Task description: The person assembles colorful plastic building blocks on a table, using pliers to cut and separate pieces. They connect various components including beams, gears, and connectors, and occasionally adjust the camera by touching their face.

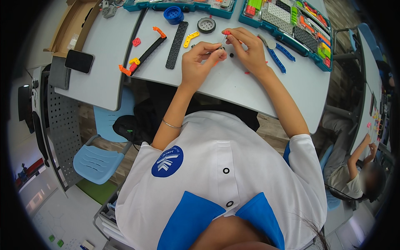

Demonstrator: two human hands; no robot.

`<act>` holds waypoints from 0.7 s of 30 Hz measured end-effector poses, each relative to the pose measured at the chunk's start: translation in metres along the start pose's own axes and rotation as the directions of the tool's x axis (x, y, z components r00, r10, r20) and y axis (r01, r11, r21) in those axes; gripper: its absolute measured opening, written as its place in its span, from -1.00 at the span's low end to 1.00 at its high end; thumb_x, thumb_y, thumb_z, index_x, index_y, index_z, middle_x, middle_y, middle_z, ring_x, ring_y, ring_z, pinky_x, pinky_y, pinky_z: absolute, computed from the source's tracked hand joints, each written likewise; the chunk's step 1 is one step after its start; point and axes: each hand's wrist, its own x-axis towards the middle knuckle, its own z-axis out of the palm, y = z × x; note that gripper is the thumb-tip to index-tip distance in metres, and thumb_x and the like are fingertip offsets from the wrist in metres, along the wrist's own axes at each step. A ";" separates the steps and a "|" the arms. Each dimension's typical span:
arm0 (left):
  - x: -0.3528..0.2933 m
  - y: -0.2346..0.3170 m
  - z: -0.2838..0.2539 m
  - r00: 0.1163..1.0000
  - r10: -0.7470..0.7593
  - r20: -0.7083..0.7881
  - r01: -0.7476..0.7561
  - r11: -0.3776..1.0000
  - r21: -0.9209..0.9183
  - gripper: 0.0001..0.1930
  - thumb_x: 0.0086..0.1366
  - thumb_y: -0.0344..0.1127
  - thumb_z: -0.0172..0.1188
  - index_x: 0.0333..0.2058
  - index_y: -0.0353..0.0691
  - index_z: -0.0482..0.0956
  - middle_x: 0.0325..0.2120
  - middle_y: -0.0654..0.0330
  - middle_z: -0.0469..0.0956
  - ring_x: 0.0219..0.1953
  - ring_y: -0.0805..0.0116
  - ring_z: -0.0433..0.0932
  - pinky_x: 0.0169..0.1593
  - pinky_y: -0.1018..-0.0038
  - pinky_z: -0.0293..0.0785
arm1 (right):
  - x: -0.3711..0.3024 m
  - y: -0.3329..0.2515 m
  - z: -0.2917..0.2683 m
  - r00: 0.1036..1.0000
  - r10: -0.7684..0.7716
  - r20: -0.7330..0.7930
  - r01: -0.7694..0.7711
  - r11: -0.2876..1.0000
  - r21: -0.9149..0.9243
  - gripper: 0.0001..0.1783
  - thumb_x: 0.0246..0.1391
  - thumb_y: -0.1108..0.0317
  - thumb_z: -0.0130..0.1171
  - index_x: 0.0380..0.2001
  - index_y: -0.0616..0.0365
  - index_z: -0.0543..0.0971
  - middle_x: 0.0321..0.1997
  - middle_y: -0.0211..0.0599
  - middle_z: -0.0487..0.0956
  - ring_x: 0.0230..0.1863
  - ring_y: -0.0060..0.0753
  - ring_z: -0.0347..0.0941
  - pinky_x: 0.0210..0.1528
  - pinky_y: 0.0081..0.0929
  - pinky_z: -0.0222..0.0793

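Note:
Over the white table my left hand (197, 66) is closed, fingers pinched round a small dark part that is mostly hidden. Fingertips of my right hand (251, 49) grip a thin metal rod (224, 40) topped by a red piece (226, 32). The rod slants down toward the left fingertips. A small black part (231, 55) lies between the hands. Beyond them rests a grey wheel with a black tyre (206, 25). Left of my left hand are a yellow angled piece (191, 39) and a dark perforated plate (177, 45). Blue-handled pliers (276, 58) lie right of my right hand.
Teal cases of building parts (298, 43) stand along the far side. Nearby are a blue wheel hub (173, 15), a black beam with orange ends (148, 55) and a red plate (136, 42). A phone (79, 61) occupies the left table; another person (354, 179) sits at right.

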 end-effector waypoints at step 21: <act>0.004 0.000 -0.001 0.997 0.034 -0.071 -0.035 0.999 -0.023 -0.81 0.35 -0.56 0.19 -0.09 -0.49 0.52 -0.29 -0.05 0.66 -0.27 0.27 0.70 -0.13 0.42 0.68 | -0.006 0.006 0.010 0.942 0.325 0.086 -0.332 0.862 0.384 -0.73 0.36 0.32 0.06 -0.11 0.30 0.62 -0.33 -0.36 0.58 -0.35 -0.59 0.51 -0.28 -0.63 0.42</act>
